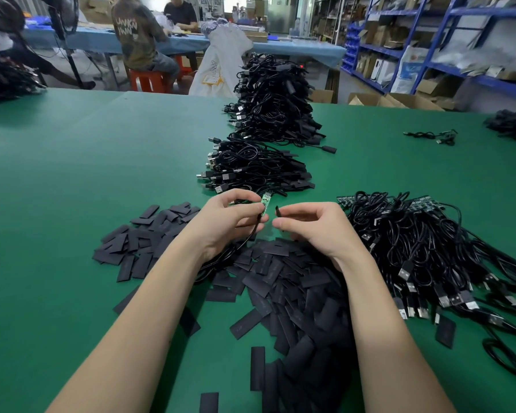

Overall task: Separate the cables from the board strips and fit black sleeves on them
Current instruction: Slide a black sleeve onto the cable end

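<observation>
At the frame's centre the left hand (231, 217) pinches a cable (245, 242) just below its small green board (265, 201), while the right hand (313, 226) pinches a black sleeve (277, 211) with its mouth facing the board, just apart. This looks like the fitting step: next the sleeve's opening must line up with the board's end and slide over. Loose sleeves (295, 293) crowd below, unsleeved cables (429, 248) lie right, finished ones (256, 168) above; open green table (72, 189) lies left.
</observation>
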A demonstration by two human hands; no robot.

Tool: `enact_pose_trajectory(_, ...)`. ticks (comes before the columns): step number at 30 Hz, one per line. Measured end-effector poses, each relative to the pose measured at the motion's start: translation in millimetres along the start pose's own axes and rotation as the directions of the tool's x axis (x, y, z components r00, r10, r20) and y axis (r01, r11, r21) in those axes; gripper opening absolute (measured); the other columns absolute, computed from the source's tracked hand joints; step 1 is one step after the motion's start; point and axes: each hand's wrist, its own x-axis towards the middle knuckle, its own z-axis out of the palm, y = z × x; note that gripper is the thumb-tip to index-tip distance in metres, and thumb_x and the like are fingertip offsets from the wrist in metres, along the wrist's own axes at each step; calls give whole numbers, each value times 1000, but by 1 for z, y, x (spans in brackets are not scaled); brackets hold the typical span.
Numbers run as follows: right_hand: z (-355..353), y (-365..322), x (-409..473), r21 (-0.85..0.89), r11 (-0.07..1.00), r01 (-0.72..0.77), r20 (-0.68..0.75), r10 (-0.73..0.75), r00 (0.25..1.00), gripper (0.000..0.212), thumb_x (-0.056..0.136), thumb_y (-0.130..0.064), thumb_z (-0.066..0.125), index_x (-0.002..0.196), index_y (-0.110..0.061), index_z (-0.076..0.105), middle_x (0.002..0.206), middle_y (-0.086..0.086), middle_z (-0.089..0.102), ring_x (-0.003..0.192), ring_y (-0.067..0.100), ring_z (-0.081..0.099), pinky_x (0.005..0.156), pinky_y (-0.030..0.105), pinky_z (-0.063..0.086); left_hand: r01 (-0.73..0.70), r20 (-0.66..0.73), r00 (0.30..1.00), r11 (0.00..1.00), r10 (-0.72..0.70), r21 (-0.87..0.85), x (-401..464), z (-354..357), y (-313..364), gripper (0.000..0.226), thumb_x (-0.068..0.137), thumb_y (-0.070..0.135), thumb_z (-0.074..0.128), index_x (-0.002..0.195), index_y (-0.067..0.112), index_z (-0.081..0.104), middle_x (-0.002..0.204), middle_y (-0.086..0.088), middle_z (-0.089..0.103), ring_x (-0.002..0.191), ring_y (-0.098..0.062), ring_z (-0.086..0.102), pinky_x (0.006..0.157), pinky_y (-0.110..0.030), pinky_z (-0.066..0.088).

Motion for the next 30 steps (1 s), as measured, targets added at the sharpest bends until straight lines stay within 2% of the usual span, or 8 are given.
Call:
enact_pose_trajectory(3, -1, 3, 0, 108, 994, -30, -54, 36, 998, 22, 70, -21, 93, 89, -21, 81, 86, -1, 80, 74, 10, 73, 68, 20, 57, -9, 30, 1000, 999, 8, 41, -2, 1, 0, 11, 93, 2, 68, 100, 9, 62, 62, -5, 68, 80, -22, 71, 79, -29, 61)
enact_pose_trajectory(6, 1, 2, 1, 338, 940, -55, -82, 88, 993, 29, 66, -18, 92, 91, -13, 80, 88, 4, 80, 77, 12, 73, 66, 18, 56, -19, 39, 999, 998, 16, 65, -3, 2, 0, 7, 93, 2, 68, 95, 8, 65, 76, -12, 71, 81, -23, 71, 79, -27, 61)
enact_pose_trajectory(9, 2, -1, 4, 588, 806, -62, -86, 139, 987, 30, 58, -20, 90, 85, -13, 79, 89, 5, 79, 75, 13, 73, 65, 16, 56, -13, 53, 999, 998, 9, 69, -3, 3, 0, 5, 92, 1, 69, 93, 6, 68, 84, -14, 71, 83, -25, 72, 82, -26, 61)
enact_pose_trajectory(12, 6, -2, 6, 741, 669, -58, -63, 155, 986, 31, 68, -11, 87, 97, -7, 77, 91, 7, 78, 77, 12, 73, 66, 17, 56, 6, 92, 996, 999, -10, 41, -2, 5, 0, 6, 91, 2, 69, 96, 4, 69, 89, -13, 73, 83, -23, 74, 83, -26, 61)
enact_pose_trajectory(16, 11, -3, 5, 798, 598, -73, -29, 160, 987, 31, 77, -7, 82, 106, -5, 72, 92, 6, 78, 78, 10, 73, 68, 18, 56, 25, 127, 992, 1000, -25, 4, -2, 7, 0, 9, 90, 3, 70, 98, 4, 71, 93, -13, 75, 84, -21, 75, 77, -21, 59)
enact_pose_trajectory(20, 12, -5, 3, 811, 580, -77, -11, 147, 989, 36, 68, -10, 83, 103, -5, 73, 93, 7, 78, 79, 10, 74, 68, 18, 57, 28, 156, 987, 999, -24, -24, -3, 9, 1, 9, 89, 4, 71, 98, 6, 73, 90, -9, 76, 83, -18, 75, 75, -17, 57)
enact_pose_trajectory(24, 12, -6, 3, 815, 571, -105, 25, 146, 989, 42, 69, -11, 83, 109, -3, 72, 93, 7, 78, 79, 10, 73, 69, 18, 57, 38, 165, 986, 997, -27, -65, -4, 12, 2, 10, 91, 2, 69, 101, 3, 71, 83, -6, 75, 81, -16, 75, 73, -16, 57)
enact_pose_trajectory(30, 6, -4, 4, 814, 555, -172, 103, 154, 983, 15, 70, -16, 84, 84, -13, 83, 92, 4, 77, 80, 9, 73, 69, 17, 57, 52, 137, 990, 993, -38, -104, -3, 14, 0, 9, 90, 0, 69, 98, 3, 72, 83, -8, 75, 79, -17, 75, 70, -17, 57)
